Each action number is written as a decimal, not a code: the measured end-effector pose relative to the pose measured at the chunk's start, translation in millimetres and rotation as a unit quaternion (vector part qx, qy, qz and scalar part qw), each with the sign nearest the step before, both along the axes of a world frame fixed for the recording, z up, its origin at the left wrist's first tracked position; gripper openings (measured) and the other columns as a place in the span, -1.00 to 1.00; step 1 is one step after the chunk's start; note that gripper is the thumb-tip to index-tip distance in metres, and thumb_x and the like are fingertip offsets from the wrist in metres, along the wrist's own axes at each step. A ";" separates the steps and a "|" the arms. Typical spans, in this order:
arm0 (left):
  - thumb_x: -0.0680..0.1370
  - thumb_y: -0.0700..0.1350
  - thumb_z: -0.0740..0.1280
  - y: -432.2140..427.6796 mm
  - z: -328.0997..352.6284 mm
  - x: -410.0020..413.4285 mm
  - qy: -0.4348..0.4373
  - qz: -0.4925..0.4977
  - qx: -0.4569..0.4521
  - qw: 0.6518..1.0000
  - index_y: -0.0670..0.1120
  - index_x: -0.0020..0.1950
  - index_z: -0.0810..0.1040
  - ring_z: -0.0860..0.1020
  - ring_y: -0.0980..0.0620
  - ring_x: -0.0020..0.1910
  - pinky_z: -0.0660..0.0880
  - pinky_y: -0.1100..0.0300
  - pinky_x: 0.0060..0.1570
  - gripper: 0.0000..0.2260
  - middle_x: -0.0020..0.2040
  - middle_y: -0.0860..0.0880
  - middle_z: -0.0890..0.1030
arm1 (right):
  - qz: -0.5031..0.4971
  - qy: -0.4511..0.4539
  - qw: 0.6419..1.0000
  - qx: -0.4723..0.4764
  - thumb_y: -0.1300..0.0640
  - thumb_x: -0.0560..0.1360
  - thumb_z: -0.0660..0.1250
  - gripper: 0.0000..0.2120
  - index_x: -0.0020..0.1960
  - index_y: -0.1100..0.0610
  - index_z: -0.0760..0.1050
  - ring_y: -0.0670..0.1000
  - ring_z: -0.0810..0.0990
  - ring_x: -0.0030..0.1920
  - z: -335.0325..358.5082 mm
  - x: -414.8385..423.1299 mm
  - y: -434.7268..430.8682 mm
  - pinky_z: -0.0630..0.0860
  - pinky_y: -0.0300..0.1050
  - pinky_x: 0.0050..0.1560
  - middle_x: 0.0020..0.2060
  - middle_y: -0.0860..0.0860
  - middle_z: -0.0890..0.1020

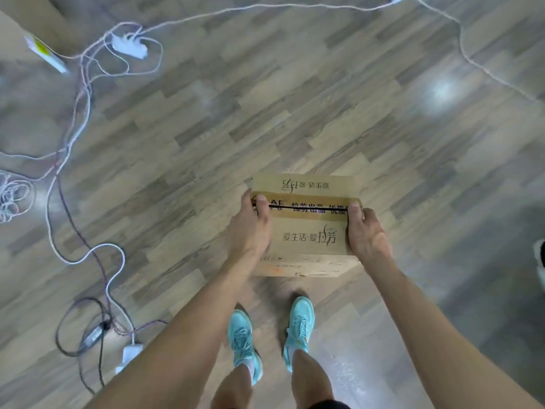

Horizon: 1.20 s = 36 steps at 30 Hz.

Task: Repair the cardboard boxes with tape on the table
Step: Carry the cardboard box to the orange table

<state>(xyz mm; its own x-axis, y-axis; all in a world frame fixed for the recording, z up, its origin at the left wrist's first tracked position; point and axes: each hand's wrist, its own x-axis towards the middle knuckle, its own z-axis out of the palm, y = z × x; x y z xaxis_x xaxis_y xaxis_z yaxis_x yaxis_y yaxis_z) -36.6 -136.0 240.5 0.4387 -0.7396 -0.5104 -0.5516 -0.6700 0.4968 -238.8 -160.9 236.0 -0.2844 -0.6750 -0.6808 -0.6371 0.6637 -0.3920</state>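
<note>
The person is standing and holding one cardboard box (pixel 306 234) just right of frame centre, above the wood-pattern floor (pixel 295 98) and directly at 12 o'clock from the two teal shoes (pixel 243 340). No table or tape roll is showing in this view.

**Hand state**
- The left hand (pixel 250 228) is gripping the box's 9 o'clock edge, with its thumb pressing on the top face at the seam (pixel 306 207).
- The right hand (pixel 367 231) is gripping the 3 o'clock edge in the same way, thumb on top.
- The fingers below the edges are hidden.

**Box condition**
The strip of old brown tape (pixel 312 215) is lying split along the seam, which is showing as a dark gap running from 9 to 3 o'clock.

**Hazards (judged)**
- The top flaps are probably being held only by the two thumbs; relaxing either grip could be letting the seam spread wider.
- Loose cables (pixel 73 219) are trailing across the floor from 7 to 11 o'clock; stepping that way with the view blocked by the box is risking a trip.
- Fresh tape laid over the split strip may be bonding poorly.

**Count**
- Held box: 1; a second carton (pixel 26 33) is lying at 10 o'clock.
- Hands: 2. Shoes: 2.
- White power strips: 2, one at 11 o'clock (pixel 129 46), one at 7 o'clock (pixel 129 352).
- Black adapter (pixel 94 335): 1.
- Cables: several, tangled; an exact count cannot be told.
</note>
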 end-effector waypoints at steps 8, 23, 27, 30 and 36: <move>0.73 0.15 -0.05 -47.5 159.0 -32.2 -0.003 0.004 -0.103 0.995 0.12 0.51 0.24 0.52 0.09 -0.33 0.31 0.18 -0.36 -0.63 -0.16 0.08 0.64 | 0.009 -0.009 0.994 -0.105 -0.22 0.66 -0.09 -0.47 0.51 -0.02 0.28 0.28 0.47 0.31 156.6 -21.7 -55.4 0.33 0.11 0.17 0.38 0.16 0.48; 0.71 0.18 -0.04 -167.4 271.6 -10.0 -0.027 -0.034 -0.171 0.984 0.08 0.54 0.22 0.61 -0.19 0.08 0.39 0.02 -0.05 -0.58 0.15 -0.03 0.67 | -0.016 -0.017 0.977 -0.211 -0.35 0.61 -0.02 -0.39 0.44 0.00 0.44 0.27 0.50 0.32 279.5 -12.2 -157.0 0.38 0.12 0.32 0.32 0.19 0.57; 0.71 0.19 -0.04 -229.4 280.3 10.2 -0.025 -0.058 -0.179 0.982 0.08 0.50 0.25 0.62 -0.22 0.13 0.48 -0.04 0.08 -0.59 0.18 -0.05 0.66 | -0.009 0.007 0.976 -0.217 -0.24 0.64 -0.01 -0.48 0.38 0.05 0.44 0.29 0.52 0.27 291.9 4.9 -217.2 0.36 0.06 0.18 0.26 0.19 0.58; 0.71 0.19 -0.03 -275.5 293.0 27.3 0.002 -0.056 -0.185 0.981 0.08 0.52 0.24 0.61 -0.22 0.17 0.46 -0.04 0.09 -0.59 0.21 -0.06 0.65 | 0.036 0.026 0.975 -0.219 -0.17 0.65 -0.07 -0.53 0.38 0.01 0.39 0.31 0.53 0.20 298.3 18.4 -262.5 0.29 0.02 0.07 0.23 0.20 0.56; 0.72 0.17 -0.04 -365.7 323.2 53.5 -0.042 -0.089 -0.184 0.978 0.03 0.51 0.24 0.59 -0.25 0.21 0.39 -0.02 0.07 -0.58 0.23 -0.12 0.64 | 0.015 0.014 0.967 -0.253 -0.22 0.68 -0.05 -0.46 0.35 0.15 0.40 0.34 0.51 0.27 327.9 44.0 -343.4 0.36 0.11 0.22 0.23 0.32 0.57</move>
